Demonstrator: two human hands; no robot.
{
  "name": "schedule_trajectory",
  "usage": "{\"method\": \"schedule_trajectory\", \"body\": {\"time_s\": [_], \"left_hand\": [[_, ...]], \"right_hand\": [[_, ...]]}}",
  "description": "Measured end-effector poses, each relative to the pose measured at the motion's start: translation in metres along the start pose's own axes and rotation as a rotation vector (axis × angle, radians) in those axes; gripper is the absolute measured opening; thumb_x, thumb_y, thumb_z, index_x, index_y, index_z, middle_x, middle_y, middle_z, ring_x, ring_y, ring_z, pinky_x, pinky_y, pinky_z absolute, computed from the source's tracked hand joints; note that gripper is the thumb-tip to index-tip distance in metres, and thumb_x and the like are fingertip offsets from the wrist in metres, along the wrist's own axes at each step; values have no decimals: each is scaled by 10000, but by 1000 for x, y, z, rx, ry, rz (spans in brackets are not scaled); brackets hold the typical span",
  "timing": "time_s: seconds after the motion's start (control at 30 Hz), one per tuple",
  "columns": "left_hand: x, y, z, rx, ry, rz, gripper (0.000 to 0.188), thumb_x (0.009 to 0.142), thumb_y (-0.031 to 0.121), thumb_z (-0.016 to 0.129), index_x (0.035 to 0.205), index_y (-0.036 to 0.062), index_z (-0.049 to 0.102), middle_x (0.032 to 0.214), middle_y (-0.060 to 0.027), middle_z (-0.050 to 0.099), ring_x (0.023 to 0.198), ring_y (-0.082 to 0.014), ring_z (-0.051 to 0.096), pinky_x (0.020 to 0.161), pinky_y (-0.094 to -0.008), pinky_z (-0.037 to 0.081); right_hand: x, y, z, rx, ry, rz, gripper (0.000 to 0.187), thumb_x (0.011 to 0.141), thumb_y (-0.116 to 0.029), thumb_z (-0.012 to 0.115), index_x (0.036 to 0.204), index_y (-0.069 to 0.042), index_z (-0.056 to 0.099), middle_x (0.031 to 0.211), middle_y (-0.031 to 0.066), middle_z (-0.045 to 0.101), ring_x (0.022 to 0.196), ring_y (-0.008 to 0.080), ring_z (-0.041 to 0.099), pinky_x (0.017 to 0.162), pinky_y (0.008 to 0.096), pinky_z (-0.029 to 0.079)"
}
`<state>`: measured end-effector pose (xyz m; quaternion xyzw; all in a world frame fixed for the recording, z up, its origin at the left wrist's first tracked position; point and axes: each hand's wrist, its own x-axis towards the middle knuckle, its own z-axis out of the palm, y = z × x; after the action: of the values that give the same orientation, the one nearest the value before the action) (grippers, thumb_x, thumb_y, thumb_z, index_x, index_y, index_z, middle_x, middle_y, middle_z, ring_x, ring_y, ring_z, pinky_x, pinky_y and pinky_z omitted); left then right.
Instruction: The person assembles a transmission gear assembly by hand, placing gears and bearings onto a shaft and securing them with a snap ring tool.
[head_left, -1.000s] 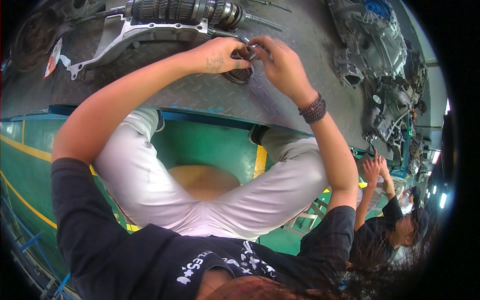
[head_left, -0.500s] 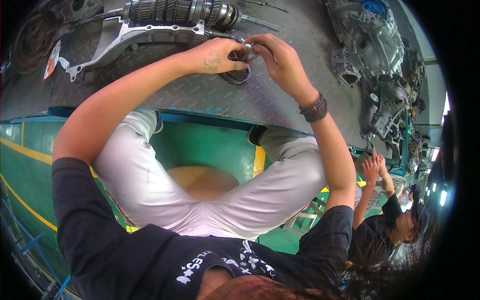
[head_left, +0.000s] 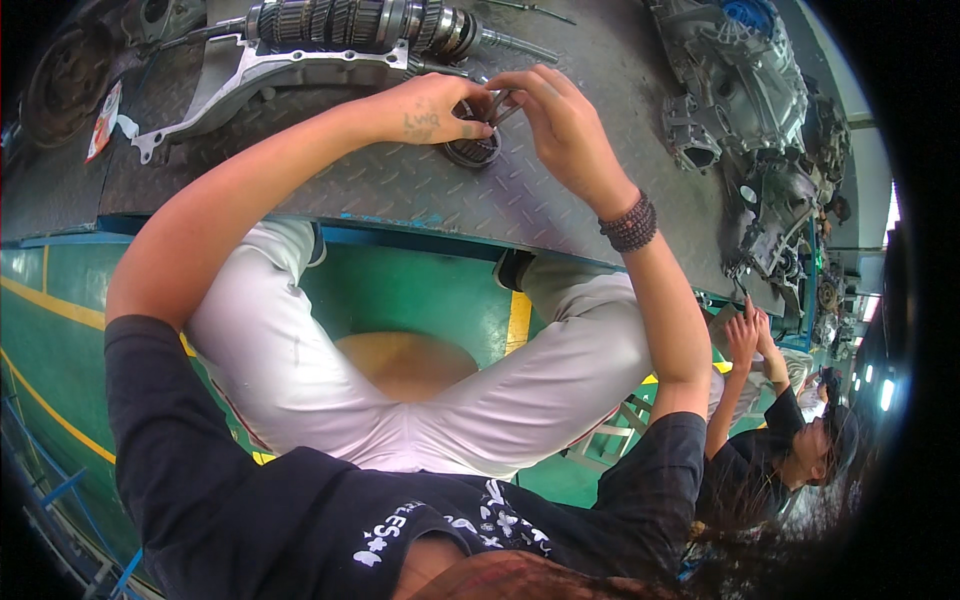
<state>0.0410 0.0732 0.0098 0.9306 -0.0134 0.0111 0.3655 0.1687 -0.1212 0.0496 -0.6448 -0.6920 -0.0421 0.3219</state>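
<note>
Over the steel-plated bench, both my hands meet at a small, thin metal piece. It is grey and slightly shiny; my fingers cover much of it, so its exact kind is hidden. My right hand comes from the right and pinches it with the fingertips. Thumb and curled fingers of my left hand close on its other side. Right below the left fingers a dark ring-shaped metal part lies on the bench, partly covered by that hand.
Behind my left hand lie an open metal housing and a gear shaft. Gearbox casings line the bench's right side. A rusty round part sits far left. Another person works at the right. A round stool seat shows between my legs.
My fingers have shifted slightly around the metal piece, and its angle has changed a little. The left hand has turned slightly. The ring-shaped part below has stayed in place.
</note>
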Motion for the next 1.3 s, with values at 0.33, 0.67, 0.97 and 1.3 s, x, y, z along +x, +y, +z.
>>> {"method": "schedule_trajectory", "body": {"time_s": [0.33, 0.67, 0.97, 1.3], "left_hand": [[3, -1, -1, -30, 94, 23, 392, 956, 360, 821, 1206, 62, 776, 1104, -159, 793, 1069, -284, 757, 994, -413, 568], [8, -10, 8, -159, 133, 11, 326, 950, 264, 800, 1154, 19, 733, 1065, -143, 803, 1048, -227, 771, 1005, -384, 567], [15, -10, 9, -334, 234, 21, 342, 1009, 313, 753, 1155, 11, 683, 953, -46, 714, 920, -124, 653, 898, -320, 518], [6, 22, -7, -574, 140, 10, 347, 1072, 353, 662, 1130, 11, 680, 888, -3, 642, 846, -78, 594, 809, -263, 484]], "right_hand": [[4, 0, 0, -20, 108, 29, 257, 1008, 25, 602, 1220, -78, 706, 1056, 154, 682, 1028, 384, 662, 888, 454, 549], [3, 7, 5, 4, 149, 92, 260, 1034, 28, 567, 1231, -72, 704, 1086, 155, 709, 996, 365, 700, 883, 428, 564], [-3, 31, 6, 451, 326, 516, 230, 1093, -13, 541, 1277, -31, 677, 1020, 66, 755, 895, 101, 663, 797, 265, 539], [-6, 3, -17, 531, 428, 469, 222, 1116, -21, 543, 1304, -3, 659, 1061, 44, 723, 916, 75, 645, 820, 232, 536]]}}
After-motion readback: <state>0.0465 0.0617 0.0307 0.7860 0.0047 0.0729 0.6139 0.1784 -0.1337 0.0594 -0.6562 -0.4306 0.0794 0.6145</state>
